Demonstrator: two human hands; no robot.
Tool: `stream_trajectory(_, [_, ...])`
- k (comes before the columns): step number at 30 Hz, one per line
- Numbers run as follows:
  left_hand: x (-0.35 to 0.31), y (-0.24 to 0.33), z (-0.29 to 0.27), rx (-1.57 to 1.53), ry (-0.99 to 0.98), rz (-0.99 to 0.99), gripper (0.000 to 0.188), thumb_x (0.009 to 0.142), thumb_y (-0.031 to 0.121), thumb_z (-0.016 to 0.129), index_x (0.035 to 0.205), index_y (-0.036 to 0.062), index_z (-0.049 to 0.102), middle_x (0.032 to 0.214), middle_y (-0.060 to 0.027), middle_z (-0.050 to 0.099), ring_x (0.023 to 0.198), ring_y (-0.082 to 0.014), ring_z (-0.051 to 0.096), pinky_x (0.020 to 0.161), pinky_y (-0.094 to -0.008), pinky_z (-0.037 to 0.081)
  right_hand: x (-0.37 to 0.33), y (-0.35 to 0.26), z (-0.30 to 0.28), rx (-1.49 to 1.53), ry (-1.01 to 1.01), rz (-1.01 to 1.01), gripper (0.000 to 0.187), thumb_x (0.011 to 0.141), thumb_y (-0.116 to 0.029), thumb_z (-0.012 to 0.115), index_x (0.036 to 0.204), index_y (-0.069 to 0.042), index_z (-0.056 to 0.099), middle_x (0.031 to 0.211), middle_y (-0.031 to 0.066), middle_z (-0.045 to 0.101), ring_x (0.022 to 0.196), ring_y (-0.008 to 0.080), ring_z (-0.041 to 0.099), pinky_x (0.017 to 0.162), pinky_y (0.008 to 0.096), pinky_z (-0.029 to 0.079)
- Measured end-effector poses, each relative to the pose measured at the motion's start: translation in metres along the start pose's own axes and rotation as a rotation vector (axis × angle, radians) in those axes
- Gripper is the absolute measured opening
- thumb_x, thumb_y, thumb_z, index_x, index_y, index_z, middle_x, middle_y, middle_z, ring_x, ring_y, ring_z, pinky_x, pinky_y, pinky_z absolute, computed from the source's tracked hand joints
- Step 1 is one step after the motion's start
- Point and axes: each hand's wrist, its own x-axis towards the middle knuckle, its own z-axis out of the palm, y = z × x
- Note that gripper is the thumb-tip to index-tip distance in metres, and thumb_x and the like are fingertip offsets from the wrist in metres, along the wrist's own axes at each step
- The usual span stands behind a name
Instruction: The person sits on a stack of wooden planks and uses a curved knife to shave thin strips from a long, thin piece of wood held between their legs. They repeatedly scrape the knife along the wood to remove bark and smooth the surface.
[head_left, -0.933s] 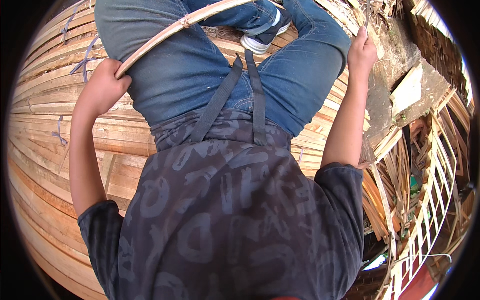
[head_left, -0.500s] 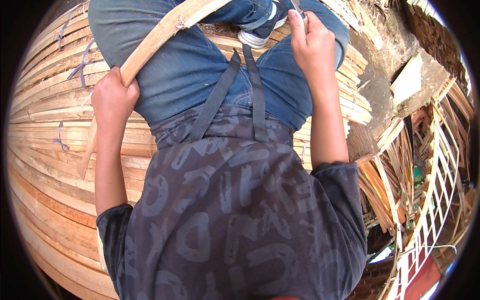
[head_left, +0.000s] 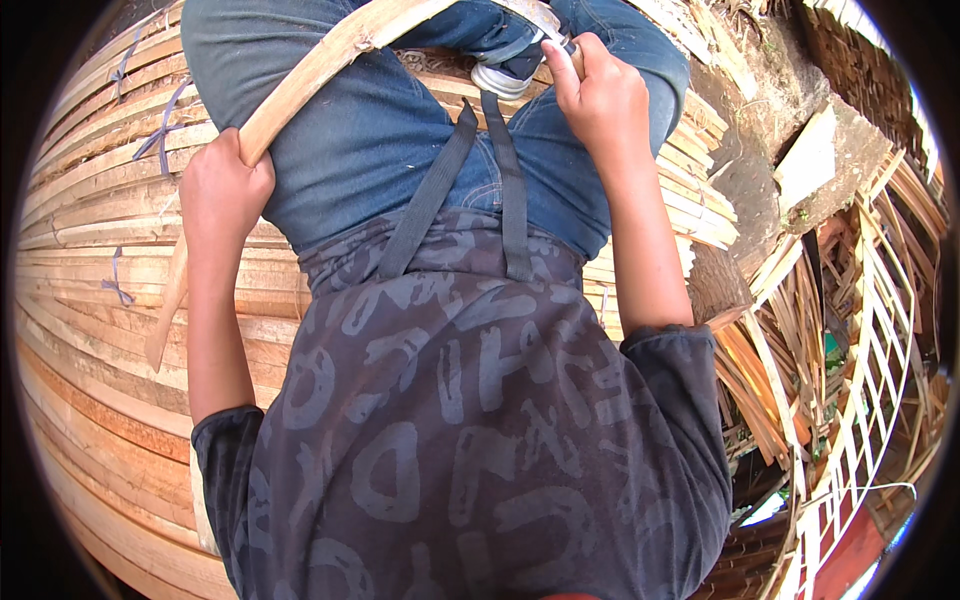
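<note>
Pale, curved wooden strip [head_left: 325,60], 1 piece, crosses the blue denim left thigh [head_left: 335,160], clenched in the left hand [head_left: 226,185]; the right hand [head_left: 607,100] grips 1 slim metal tool [head_left: 563,43]. 3 purple ties [head_left: 163,133] show at left; large grey lettering covers 1 black cloth shirt [head_left: 430,400].

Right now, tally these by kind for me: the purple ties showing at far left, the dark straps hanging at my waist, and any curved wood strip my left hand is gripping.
Purple ties: 3
Dark straps: 2
Curved wood strip in the left hand: 1
Total: 6
</note>
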Motion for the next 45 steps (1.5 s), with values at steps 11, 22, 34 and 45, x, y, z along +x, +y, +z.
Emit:
stream_trajectory(11, [-0.004,0.006,0.002,0.062,0.037,-0.047,0.022,0.079,0.02,0.056,0.077,-0.0025,0.057,0.075,-0.027,0.062,0.073,-0.0447,0.062,0.069,-0.051,0.049,0.024,0.026,-0.009,-0.186,0.049,0.053,0.041,0.092,-0.04,0.059,0.074,-0.004,0.055,0.062,0.0197,0.062,0.062,0.0423,0.062,0.053,0.0485,0.049])
stream_trajectory(22, [-0.003,0.009,-0.002,0.076,0.019,-0.073,0.022,0.078,0.02,0.055,0.079,-0.0026,0.058,0.076,-0.0276,0.063,0.076,-0.0444,0.063,0.071,-0.0515,0.05,0.026,0.015,-0.006,-0.221,0.022,0.096,0.043,0.092,-0.043,0.058,0.074,-0.004,0.055,0.064,0.0223,0.062,0.065,0.0432,0.063,0.058,0.0501,0.05])
stream_trajectory(34, [-0.004,-0.002,0.005,0.025,0.032,-0.038,0.022,0.079,0.021,0.056,0.078,-0.0015,0.057,0.074,-0.0265,0.062,0.074,-0.0445,0.062,0.068,-0.052,0.048,0.043,0.092,-0.038,-0.238,0.048,0.43,0.052,0.096,-0.044,0.048,0.092,0.004,0.067,0.082,0.0297,0.066,0.082,0.0464,0.065,0.073,0.0526,0.051])
stream_trajectory(45, [0.001,-0.002,0.005,-0.088,0.001,-0.094,0.025,0.077,0.018,0.054,0.077,-0.0063,0.061,0.076,-0.03,0.062,0.075,-0.0464,0.062,0.069,-0.0509,0.05,-0.016,0.063,-0.038,0.219,0.249,0.402,0.042,0.099,-0.031,0.053,0.072,0.001,0.054,0.054,0.0078,0.047,0.051,0.0143,0.042,0.05,0.0331,0.037])
